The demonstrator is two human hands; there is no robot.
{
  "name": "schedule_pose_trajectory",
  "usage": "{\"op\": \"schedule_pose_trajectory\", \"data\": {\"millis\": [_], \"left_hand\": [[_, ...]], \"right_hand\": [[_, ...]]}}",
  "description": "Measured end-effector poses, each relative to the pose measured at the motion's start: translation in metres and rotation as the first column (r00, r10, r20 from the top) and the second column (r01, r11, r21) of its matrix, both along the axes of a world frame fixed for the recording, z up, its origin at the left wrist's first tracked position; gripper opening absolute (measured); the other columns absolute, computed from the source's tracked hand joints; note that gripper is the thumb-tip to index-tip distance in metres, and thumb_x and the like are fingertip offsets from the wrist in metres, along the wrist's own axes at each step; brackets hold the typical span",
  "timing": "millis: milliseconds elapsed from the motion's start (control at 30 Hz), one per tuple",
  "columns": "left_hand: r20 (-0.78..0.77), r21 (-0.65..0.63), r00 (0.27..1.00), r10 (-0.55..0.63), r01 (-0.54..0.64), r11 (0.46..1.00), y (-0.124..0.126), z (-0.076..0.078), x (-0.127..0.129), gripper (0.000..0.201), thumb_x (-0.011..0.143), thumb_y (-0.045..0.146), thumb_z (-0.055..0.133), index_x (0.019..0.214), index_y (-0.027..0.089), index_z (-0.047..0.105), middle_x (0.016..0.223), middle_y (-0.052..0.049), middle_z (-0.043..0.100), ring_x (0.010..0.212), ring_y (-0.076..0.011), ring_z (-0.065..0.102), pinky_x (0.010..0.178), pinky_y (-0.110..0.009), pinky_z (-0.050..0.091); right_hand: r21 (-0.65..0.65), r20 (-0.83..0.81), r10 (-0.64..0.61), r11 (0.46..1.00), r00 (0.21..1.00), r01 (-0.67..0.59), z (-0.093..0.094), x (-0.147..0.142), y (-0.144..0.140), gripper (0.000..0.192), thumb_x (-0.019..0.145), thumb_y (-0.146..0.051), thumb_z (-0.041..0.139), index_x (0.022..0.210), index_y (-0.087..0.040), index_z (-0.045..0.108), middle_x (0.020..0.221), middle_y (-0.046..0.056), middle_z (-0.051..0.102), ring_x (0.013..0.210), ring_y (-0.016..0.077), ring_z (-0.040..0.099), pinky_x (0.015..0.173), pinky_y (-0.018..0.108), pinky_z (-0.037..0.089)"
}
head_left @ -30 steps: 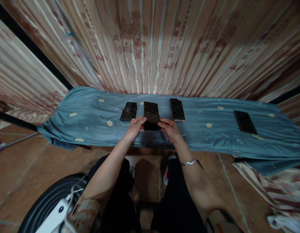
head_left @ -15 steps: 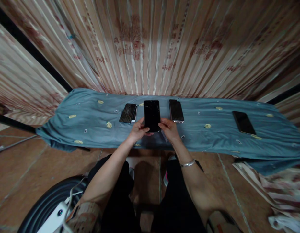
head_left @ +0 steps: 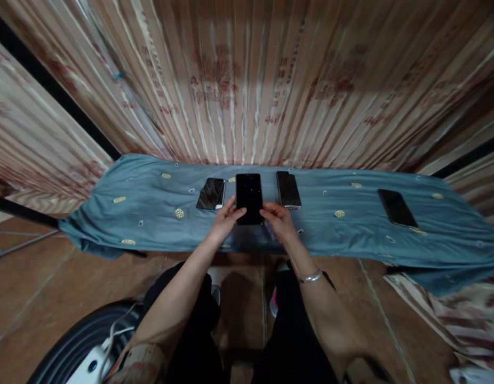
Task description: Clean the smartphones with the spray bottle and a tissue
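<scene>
A dark smartphone with small bright specks on its screen is held upright between both hands, above the cloth. My left hand grips its lower left edge, thumb on the front. On the lower right edge, my right hand closes with thumb and fingers. Left of the held phone lie stacked phones, the upper one with a cracked-looking screen and a white one peeking out beneath. To the right rests another pair of stacked phones. Farther right a single black phone lies alone.
A blue patterned cloth covers the long, narrow bench. Behind it hangs a pleated curtain, with dark metal poles at the sides. At lower left are a black ribbed round object and a white device with a cable.
The view has tilted slightly, so the bench and phones sit lower in the picture. Both hands keep hold of the same phone, with little other movement.
</scene>
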State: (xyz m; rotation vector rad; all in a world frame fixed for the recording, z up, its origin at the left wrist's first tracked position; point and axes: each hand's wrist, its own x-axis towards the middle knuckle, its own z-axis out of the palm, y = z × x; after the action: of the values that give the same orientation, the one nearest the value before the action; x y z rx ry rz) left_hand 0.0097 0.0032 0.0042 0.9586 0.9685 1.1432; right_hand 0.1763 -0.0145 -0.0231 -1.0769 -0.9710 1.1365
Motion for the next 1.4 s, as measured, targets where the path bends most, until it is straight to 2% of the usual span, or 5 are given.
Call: {"op": "schedule_pose_trajectory", "data": {"millis": [200,500,733,967,1400], "left_hand": [[0.167,-0.103,0.982,0.091,-0.074,0.992,0.001,0.005,0.001,0.026,0.055,0.016,0.079,0.079,0.015,0.069,0.068,0.002,0.067,0.057,-0.0092,0.057,0.052,-0.020,0.044],[0.122,-0.100,0.987,0.107,-0.095,0.990,0.003,-0.001,0.001,0.026,0.054,0.010,0.073,0.078,0.016,0.068,0.065,0.003,0.065,0.053,-0.0087,0.054,0.049,-0.019,0.039],[0.169,-0.134,0.976,0.139,-0.117,0.984,0.005,0.001,0.013,0.026,0.053,0.010,0.070,0.077,0.017,0.069,0.065,0.003,0.067,0.055,-0.0090,0.055,0.052,-0.019,0.042],[0.170,-0.126,0.975,0.143,-0.122,0.984,0.006,0.003,0.029,0.029,0.052,0.012,0.074,0.080,0.018,0.068,0.063,0.004,0.065,0.051,-0.0073,0.050,0.045,-0.018,0.032],[0.219,-0.076,0.974,0.057,-0.041,0.996,0.007,0.004,0.066,0.026,0.059,0.013,0.073,0.085,0.019,0.070,0.076,0.001,0.072,0.069,-0.0123,0.062,0.062,-0.023,0.046]], "right_hand": [[-0.012,0.130,0.095,0.995,0.987,-0.094,-0.006,0.000,-0.001,0.026,0.065,-0.037,0.072,0.086,-0.021,0.074,0.084,0.001,0.077,0.083,0.0211,0.071,0.083,0.036,0.055],[0.050,0.392,-0.005,0.999,0.920,-0.015,-0.012,0.000,-0.002,0.025,0.078,-0.027,0.059,0.098,-0.019,0.071,0.094,0.005,0.078,0.091,0.0226,0.073,0.088,0.039,0.057],[0.226,0.697,-0.223,0.970,0.681,0.086,0.002,-0.005,-0.019,0.067,0.084,-0.045,0.064,0.141,-0.015,0.047,0.137,0.018,0.060,0.118,0.0286,0.064,0.102,0.047,0.051],[0.259,0.843,-0.217,0.966,0.492,-0.017,0.004,-0.015,-0.030,0.097,0.079,-0.058,0.068,0.152,-0.009,0.027,0.149,0.025,0.043,0.139,0.0359,0.042,0.111,0.055,0.041],[0.294,0.795,-0.328,0.944,0.510,0.148,0.004,0.007,-0.025,0.080,0.080,-0.042,0.066,0.146,-0.009,0.035,0.144,0.023,0.047,0.138,0.0332,0.043,0.112,0.054,0.039]]}}
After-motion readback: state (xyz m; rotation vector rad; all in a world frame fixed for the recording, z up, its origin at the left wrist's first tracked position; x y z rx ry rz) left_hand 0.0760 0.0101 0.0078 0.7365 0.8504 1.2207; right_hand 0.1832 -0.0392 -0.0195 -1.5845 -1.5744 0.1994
